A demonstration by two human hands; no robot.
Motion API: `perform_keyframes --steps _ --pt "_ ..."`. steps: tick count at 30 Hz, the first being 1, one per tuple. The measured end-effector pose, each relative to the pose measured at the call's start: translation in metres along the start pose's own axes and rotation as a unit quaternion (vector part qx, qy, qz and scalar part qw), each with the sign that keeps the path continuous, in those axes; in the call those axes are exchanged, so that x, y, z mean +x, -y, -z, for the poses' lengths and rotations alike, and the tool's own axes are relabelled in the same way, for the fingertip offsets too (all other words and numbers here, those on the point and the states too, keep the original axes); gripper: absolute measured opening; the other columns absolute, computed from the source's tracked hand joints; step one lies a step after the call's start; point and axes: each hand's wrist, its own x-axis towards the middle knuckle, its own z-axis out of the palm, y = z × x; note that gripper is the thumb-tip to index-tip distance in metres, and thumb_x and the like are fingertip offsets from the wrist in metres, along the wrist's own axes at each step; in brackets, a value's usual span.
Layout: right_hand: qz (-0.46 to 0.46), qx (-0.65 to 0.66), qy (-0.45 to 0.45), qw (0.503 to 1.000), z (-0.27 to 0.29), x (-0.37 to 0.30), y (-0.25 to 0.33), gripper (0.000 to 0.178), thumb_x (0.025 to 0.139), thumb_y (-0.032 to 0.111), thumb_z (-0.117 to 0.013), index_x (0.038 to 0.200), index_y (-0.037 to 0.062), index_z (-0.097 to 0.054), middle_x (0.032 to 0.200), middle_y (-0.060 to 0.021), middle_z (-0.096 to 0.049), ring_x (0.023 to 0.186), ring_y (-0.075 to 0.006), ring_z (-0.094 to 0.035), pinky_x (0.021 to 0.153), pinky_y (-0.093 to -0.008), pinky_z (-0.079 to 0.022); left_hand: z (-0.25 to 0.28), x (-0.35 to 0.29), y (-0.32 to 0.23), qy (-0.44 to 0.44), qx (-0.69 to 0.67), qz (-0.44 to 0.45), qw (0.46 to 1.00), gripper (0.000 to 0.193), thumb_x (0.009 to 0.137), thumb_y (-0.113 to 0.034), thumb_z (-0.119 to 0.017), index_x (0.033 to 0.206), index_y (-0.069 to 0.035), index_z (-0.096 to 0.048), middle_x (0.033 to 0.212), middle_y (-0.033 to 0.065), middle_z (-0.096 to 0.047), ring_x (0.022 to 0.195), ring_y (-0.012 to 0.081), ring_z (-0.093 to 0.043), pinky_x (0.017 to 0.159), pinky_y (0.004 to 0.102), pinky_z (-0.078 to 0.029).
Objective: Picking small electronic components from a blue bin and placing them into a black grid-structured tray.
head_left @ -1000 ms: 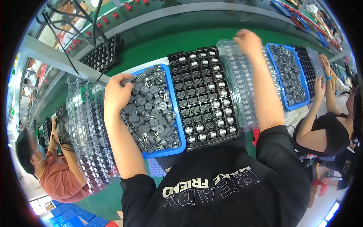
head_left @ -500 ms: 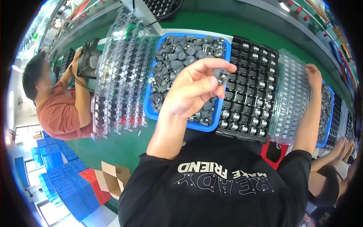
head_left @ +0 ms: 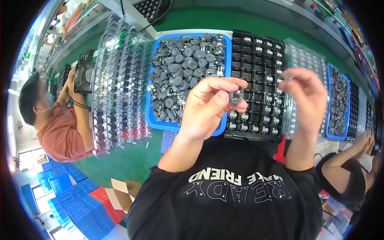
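My left hand (head_left: 210, 106) pinches a small grey part with shiny metal (head_left: 237, 95) between thumb and fingers, above the near right side of a blue bin (head_left: 229, 60). That bin holds a heap of grey round parts with metal prongs (head_left: 188, 64). My right hand (head_left: 306, 94), blurred by motion, is raised over the right edge of a black compartment tray (head_left: 259, 138). Its fingertips are closed on a small shiny piece (head_left: 287, 77), too smeared for its kind to show. Short silvery metal cylinders (head_left: 254, 128) sit in many tray pockets; other pockets show bare textured bottoms.
Clear plastic trays (head_left: 120, 88) stand left of the bin, and more clear trays (head_left: 306, 56) lie right of the black tray. Farther right is another blue bin (head_left: 330, 80). Co-workers sit at left (head_left: 66, 134) and right (head_left: 340, 172). An open carton (head_left: 120, 192) is at lower left.
My right hand has come back from the clear trays at the right, toward my left hand, with a small shiny piece at its fingertips. My left hand still holds its part, slightly lower.
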Motion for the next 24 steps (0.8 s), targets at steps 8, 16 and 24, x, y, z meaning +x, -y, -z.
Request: perform_keyframes --steps 8,16,24 --pt "0.274 -0.153 0.016 0.949 -0.058 -0.022 0.01 0.029 0.079 0.001 -0.083 0.105 -0.0041 -0.072 0.098 -0.0136 -0.072 0.089 -0.0212 -0.07 0.078 -0.0295 -0.056 -0.02 -0.002 0.0 -0.021 0.086 -0.022 0.996 0.048 0.097 -0.013 -0.069 0.136 0.009 -0.051 0.127 0.0209 -0.064 0.11 0.0258 -0.068 0.092 0.0396 -0.059" --pt "0.272 -0.214 0.015 0.938 -0.063 -0.025 0.016 0.036 0.072 0.018 -0.089 0.101 0.0015 -0.075 0.094 -0.0124 -0.072 0.084 -0.0228 -0.07 0.072 -0.0304 -0.056 -0.017 -0.006 -0.001 0.003 0.126 -0.063 0.99 0.034 0.096 0.0 -0.065 0.129 0.008 -0.06 0.124 0.0187 -0.067 0.111 0.0194 -0.065 0.097 0.0333 -0.053" --pt "0.296 -0.259 0.023 0.919 -0.065 -0.026 0.012 0.035 0.072 0.017 -0.087 0.1 0.001 -0.075 0.093 -0.0118 -0.072 0.081 -0.0234 -0.07 0.067 -0.0302 -0.057 -0.013 -0.009 -0.002 -0.022 0.175 -0.05 0.983 0.037 0.094 -0.005 -0.07 0.127 0.009 -0.06 0.123 0.0209 -0.068 0.112 0.0238 -0.066 0.098 0.0349 -0.053"
